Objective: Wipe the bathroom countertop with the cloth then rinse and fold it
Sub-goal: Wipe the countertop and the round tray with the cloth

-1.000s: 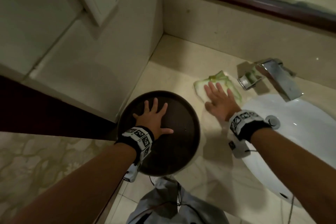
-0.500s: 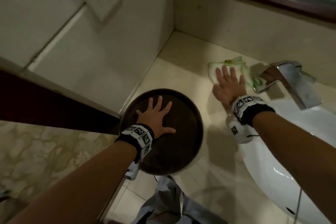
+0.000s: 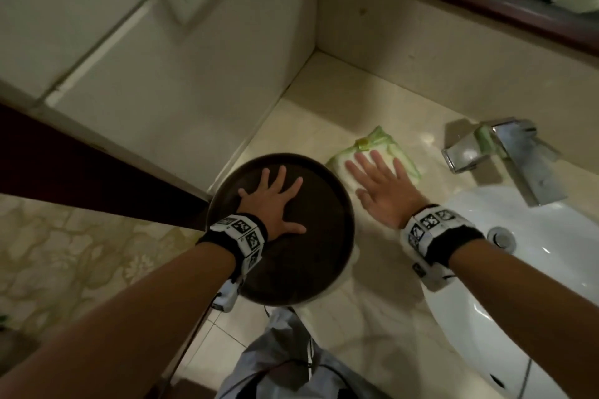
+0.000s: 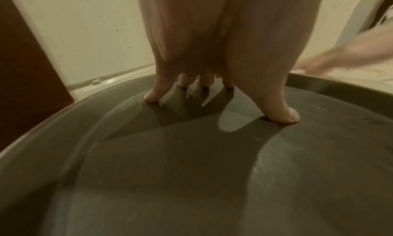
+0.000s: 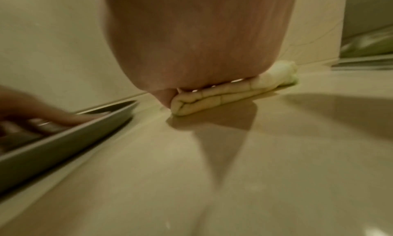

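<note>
Cloth (image 3: 372, 159) quilted, folded flat under right hand (image 3: 382, 191); countertop (image 3: 372, 317) glossy.

Both hands flat, left hand (image 3: 274, 201) splayed, right hand (image 3: 382, 191) seemingly pressing

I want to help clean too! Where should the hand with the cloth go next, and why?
Probably slide the right hand and cloth back toward the counter's front edge. The hand lies flat on the folded cloth beside the tray, near the back wall, and bare counter lies in front of it. The left hand rests flat on the tray.
</note>
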`<action>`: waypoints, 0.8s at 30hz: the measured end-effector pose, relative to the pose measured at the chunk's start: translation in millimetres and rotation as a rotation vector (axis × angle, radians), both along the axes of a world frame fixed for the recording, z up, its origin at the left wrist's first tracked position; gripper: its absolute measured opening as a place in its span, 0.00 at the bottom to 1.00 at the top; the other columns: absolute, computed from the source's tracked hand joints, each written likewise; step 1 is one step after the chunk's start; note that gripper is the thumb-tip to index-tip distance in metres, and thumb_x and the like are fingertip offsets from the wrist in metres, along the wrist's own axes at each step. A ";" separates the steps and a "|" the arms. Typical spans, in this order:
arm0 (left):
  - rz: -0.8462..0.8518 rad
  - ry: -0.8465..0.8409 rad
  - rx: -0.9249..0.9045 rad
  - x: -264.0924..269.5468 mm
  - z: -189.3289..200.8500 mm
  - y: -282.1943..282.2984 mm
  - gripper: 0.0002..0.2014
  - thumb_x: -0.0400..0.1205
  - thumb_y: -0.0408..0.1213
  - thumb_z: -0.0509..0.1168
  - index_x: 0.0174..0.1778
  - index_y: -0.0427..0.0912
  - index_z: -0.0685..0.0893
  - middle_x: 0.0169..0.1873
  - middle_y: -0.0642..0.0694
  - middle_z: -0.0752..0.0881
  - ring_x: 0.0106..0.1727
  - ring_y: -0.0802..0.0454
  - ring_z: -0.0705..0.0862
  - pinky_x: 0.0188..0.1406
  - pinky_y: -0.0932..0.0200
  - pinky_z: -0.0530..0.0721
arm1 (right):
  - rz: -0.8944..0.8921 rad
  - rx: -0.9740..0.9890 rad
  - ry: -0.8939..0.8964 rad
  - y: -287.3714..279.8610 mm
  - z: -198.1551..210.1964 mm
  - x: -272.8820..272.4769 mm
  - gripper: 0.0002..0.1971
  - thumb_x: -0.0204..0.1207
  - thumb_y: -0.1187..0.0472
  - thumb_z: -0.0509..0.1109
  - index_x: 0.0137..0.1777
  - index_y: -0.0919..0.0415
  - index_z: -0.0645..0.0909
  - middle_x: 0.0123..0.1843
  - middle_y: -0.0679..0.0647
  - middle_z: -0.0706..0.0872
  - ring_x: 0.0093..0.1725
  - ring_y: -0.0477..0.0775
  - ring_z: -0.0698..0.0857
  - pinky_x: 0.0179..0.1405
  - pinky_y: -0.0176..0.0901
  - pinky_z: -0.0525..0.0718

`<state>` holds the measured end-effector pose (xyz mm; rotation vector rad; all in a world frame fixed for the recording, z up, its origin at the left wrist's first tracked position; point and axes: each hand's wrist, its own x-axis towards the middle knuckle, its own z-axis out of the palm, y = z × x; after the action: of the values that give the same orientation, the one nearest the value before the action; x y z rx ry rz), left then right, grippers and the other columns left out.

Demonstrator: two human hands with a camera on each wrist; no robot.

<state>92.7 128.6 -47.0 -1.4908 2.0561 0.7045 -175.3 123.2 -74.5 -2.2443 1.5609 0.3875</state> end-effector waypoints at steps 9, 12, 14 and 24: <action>0.020 0.021 0.031 -1.2 1.8 0.7 0.51 0.73 0.70 0.64 0.83 0.64 0.38 0.83 0.51 0.32 0.84 0.40 0.34 0.74 0.19 0.53 | -0.279 -0.010 0.024 -94.0 0.3 -51.1 0.30 0.85 0.47 0.46 0.84 0.39 0.40 0.87 0.42 0.38 0.85 0.50 0.39 0.82 0.58 0.38; 0.019 0.020 0.023 0.5 1.3 1.5 0.50 0.73 0.70 0.63 0.83 0.64 0.37 0.83 0.51 0.31 0.84 0.40 0.33 0.74 0.19 0.53 | -0.314 0.025 0.020 -104.2 0.4 -47.4 0.30 0.85 0.48 0.47 0.84 0.40 0.39 0.87 0.43 0.37 0.85 0.52 0.38 0.82 0.60 0.37; 0.015 0.021 0.018 0.4 0.0 1.9 0.50 0.73 0.70 0.63 0.83 0.64 0.37 0.83 0.51 0.31 0.84 0.41 0.33 0.73 0.19 0.53 | -0.318 0.008 0.020 -100.4 2.5 -43.8 0.31 0.86 0.49 0.48 0.85 0.43 0.40 0.87 0.46 0.37 0.85 0.54 0.38 0.81 0.62 0.37; 0.022 0.019 0.024 0.4 0.8 1.0 0.50 0.73 0.70 0.63 0.82 0.65 0.37 0.83 0.52 0.31 0.83 0.41 0.33 0.73 0.19 0.52 | 0.095 0.051 -0.010 -36.2 16.6 21.3 0.33 0.82 0.42 0.38 0.85 0.48 0.37 0.87 0.51 0.37 0.85 0.60 0.38 0.79 0.69 0.41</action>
<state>93.1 129.5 -46.2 -1.5011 2.0406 0.7523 -154.0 87.0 -57.9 -2.2833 1.4267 0.4365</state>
